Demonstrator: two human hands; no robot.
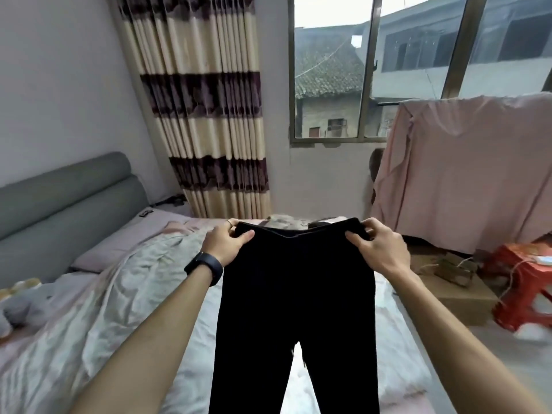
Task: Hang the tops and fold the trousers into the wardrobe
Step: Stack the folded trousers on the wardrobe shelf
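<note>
A pair of black trousers (295, 297) hangs in front of me above the bed, waistband up and both legs dangling down out of view. My left hand (227, 242) grips the left end of the waistband, with a ring on one finger and a dark band on the wrist. My right hand (378, 249) grips the right end of the waistband. Behind the waistband a few more clothes (286, 224) lie on the far part of the bed, mostly hidden. No wardrobe is in view.
The bed (98, 300) has a rumpled pale quilt and a grey headboard (65, 201) at the left. A pink sheet (466, 177) drapes a rack at the right by the window. A red plastic stool (522, 282) and a cardboard box (454, 288) stand on the floor.
</note>
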